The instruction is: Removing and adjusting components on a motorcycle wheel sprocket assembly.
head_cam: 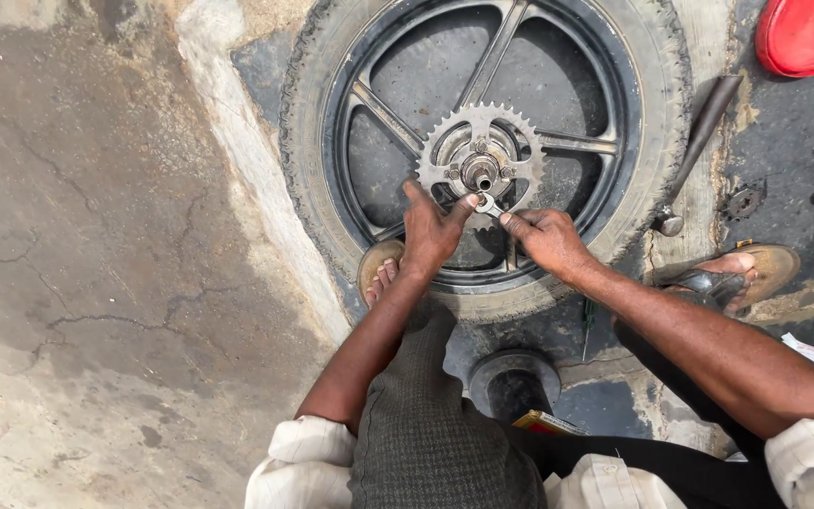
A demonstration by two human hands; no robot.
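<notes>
A black spoked motorcycle wheel with a worn rubber tyre [332, 141] lies flat on the cracked concrete ground [96, 264], filling the 12 o'clock half of the view. At its hub sits a dull grey toothed steel sprocket [445, 151], bolted around the central axle bore.

The left hand [431, 236] rests at the sprocket's 6 o'clock edge, fingers spread, thumb and forefinger pinched on a small bright metal spanner head [485, 202] just below the axle bore. The right hand [548, 240] meets it from 4 o'clock, fingertips closed on the same small tool (how much of its shank lies under the fingers cannot be told).

A sandalled foot [381, 269] presses against the tyre at 7 o'clock; the other foot in a brown sandal [746, 269] stands at 3 o'clock of the hands, beside the tyre.

Loose items: a long tapered steel bar [699, 141] leaning off the tyre at 2 o'clock, a round red plastic lid [807, 33] at the upper right corner, and a black round rubber-like part [515, 382] at 6 o'clock, between the knees.
</notes>
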